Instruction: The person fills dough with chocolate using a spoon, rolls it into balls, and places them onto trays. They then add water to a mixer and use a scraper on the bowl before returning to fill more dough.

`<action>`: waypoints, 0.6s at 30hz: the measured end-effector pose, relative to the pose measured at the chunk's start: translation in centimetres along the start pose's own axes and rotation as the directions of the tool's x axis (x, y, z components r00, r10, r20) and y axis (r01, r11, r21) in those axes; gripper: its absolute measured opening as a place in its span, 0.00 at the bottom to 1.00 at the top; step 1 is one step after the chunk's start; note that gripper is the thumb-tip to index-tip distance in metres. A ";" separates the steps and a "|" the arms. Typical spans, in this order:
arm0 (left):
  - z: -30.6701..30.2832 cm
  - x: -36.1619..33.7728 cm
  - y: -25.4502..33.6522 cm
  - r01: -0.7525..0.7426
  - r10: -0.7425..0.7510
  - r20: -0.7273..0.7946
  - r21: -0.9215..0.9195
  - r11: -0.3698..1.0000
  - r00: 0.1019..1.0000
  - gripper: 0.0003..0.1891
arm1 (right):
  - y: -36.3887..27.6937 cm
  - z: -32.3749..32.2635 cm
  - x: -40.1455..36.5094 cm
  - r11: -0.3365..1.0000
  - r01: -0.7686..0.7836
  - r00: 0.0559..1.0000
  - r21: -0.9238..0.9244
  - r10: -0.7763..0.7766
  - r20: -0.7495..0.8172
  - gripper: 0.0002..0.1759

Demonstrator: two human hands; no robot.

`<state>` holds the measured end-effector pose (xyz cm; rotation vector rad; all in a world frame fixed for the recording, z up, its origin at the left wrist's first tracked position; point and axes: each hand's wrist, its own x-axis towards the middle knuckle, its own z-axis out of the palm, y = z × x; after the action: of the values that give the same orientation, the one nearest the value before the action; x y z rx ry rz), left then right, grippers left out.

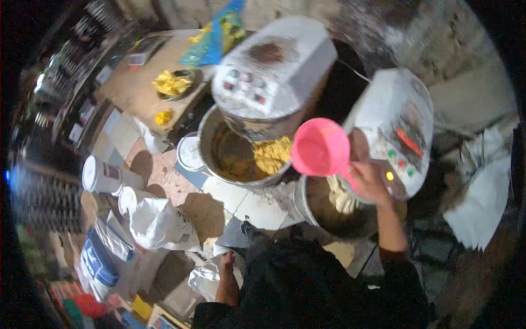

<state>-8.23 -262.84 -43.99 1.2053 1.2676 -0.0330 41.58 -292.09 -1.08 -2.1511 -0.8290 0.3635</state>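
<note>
My right hand (367,182) is closed around the handle of a pink plastic dipper (320,147). The dipper is above the rim area of the right mixer bowl (301,203), with its open mouth facing up towards me. Pale dough (342,198) lies in that bowl around the mixer's tool, partly hidden by my hand. To the left, a larger mixer bowl (207,148) has a lump of yellow dough (272,156) at its right side. My left hand (227,260) hangs low beside a white plastic bag (207,281), its fingers curled and nothing visible in them.
Two white mixer heads (296,60) (392,115) stand above the bowls. A wooden table (123,85) carries a bowl of yellow pieces (172,83) and a blue plastic bag (222,38). White buckets (101,174) and an open white sack (161,223) stand on the tiled floor at left.
</note>
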 end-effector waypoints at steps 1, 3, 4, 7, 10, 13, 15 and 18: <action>-0.8 0.2 -0.9 0.001 -0.002 -0.011 -0.082 0.997 1.000 0.15 | -1.9 -0.8 1.8 0.983 -0.138 0.990 0.124 0.137 0.020 0.21; -2.2 0.4 -2.6 0.022 -0.030 -0.075 -0.113 0.993 0.997 0.14 | -5.1 -0.8 5.6 0.933 -0.227 0.962 0.281 0.260 -0.087 0.21; -2.9 0.4 -3.6 0.032 -0.044 -0.102 -0.116 0.993 0.994 0.14 | -6.3 -0.3 7.8 0.932 -0.167 0.940 0.321 0.249 -0.234 0.21; -4.8 -0.4 -7.7 0.051 -0.062 -0.150 -0.078 0.996 0.987 0.14 | -7.5 -1.9 16.2 0.941 -0.095 0.991 0.325 0.120 -0.056 0.23; -7.0 -1.5 -11.3 0.036 -0.034 -0.170 0.008 0.999 0.985 0.15 | -11.0 -0.2 23.4 0.916 -0.121 0.985 0.381 0.158 -0.068 0.26; -9.5 -3.0 -13.6 -0.064 0.108 -0.173 0.243 0.968 0.979 0.16 | -11.6 2.2 30.3 0.938 -0.120 0.966 0.326 0.186 -0.181 0.25; -11.4 -3.4 -14.3 -0.205 0.349 -0.127 0.609 0.766 0.928 0.18 | -8.1 2.3 35.9 0.921 -0.104 0.985 0.376 0.148 -0.090 0.26; -14.6 -2.0 -13.9 -0.078 0.155 -0.211 0.332 0.940 0.965 0.21 | -8.2 5.3 40.0 0.892 -0.168 0.928 0.420 0.286 -0.238 0.24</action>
<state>-27.59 -260.00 -49.20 1.6034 1.4308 -0.0104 65.09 -258.49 2.26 -1.8612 -0.2968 0.2895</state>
